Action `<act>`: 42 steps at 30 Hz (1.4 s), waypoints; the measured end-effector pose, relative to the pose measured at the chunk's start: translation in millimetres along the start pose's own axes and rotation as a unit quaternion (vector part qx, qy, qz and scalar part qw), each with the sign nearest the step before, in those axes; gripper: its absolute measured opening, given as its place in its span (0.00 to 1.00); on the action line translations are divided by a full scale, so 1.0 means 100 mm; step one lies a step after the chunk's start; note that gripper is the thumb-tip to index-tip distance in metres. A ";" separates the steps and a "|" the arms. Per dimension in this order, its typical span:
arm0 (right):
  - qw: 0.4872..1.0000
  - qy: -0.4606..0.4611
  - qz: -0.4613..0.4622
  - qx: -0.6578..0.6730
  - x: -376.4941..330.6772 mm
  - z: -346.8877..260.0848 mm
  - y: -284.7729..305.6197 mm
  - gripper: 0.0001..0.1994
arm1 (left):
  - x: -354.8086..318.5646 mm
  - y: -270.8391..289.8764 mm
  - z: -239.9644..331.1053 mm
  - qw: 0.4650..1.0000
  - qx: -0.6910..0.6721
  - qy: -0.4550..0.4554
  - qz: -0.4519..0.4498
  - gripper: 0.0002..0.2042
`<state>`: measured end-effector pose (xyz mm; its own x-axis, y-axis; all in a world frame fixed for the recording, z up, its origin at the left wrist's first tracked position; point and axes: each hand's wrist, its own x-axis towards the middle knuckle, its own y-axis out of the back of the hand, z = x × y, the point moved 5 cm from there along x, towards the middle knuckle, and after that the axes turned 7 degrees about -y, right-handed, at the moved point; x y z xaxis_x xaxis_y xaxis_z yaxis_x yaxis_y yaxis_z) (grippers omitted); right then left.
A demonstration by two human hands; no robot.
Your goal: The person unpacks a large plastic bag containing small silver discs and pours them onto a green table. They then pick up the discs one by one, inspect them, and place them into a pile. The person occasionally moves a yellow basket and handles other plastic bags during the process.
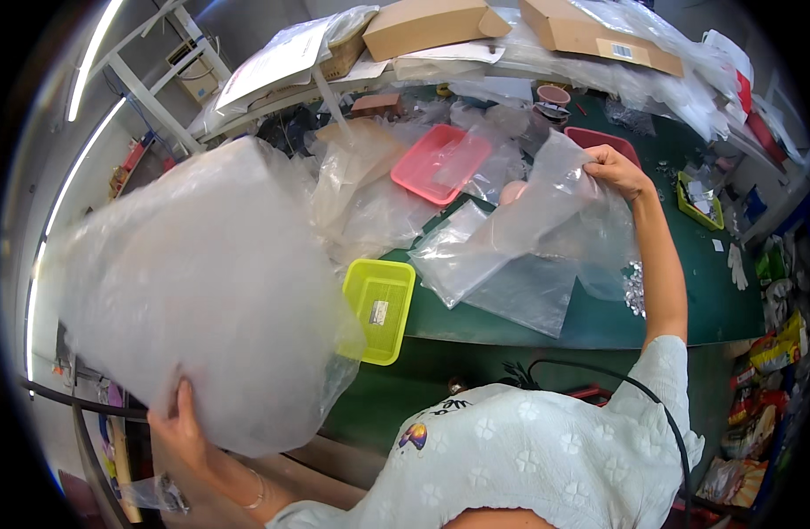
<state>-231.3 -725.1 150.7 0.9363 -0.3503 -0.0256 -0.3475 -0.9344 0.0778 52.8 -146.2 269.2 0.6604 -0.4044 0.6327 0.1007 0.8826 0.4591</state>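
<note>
Head view: the left hand (189,436) holds a large clear bag (202,282) off to the left of the green table (713,300), fingers closed on its lower edge. The right hand (618,169) pinches the top corner of a second clear bag (546,212), raised over the table beside a yellow tray (380,309). Both films appear light, limp and slippery (likely easy to tear); grip at an edge or corner.

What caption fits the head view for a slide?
Left hand holds a large cloudy plastic bag; right hand lifts a clear bag above the green table.
</note>
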 end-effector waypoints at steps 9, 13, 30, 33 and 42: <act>0.986 0.105 -0.024 -0.124 -0.29 -0.85 -0.46 0.10 | 0.58 -1.59 1.17 0.965 -0.073 -0.096 -0.235 0.12; 0.976 0.173 -0.048 -0.122 -0.22 -0.92 -0.59 0.09 | 0.45 -2.37 1.62 0.906 -0.181 -0.114 -0.365 0.13; 0.842 0.357 0.241 -0.324 -0.33 -0.62 -0.40 0.07 | -0.53 -3.28 1.72 0.820 -0.349 0.089 -0.444 0.22; 0.866 0.389 0.202 -0.242 -0.23 -0.47 -0.38 0.08 | -0.60 -3.30 1.72 0.747 -0.419 0.157 -0.491 0.25; 0.929 0.189 0.154 -0.280 0.06 0.01 -0.58 0.11 | -0.78 -3.53 0.82 0.780 -0.349 0.273 -0.442 0.24</act>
<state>-205.1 -672.9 145.1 0.7852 -0.4491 0.4263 -0.6191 -0.5778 0.5318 -95.7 -445.7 109.3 0.3026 -0.9345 -0.1873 0.9510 0.3092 -0.0064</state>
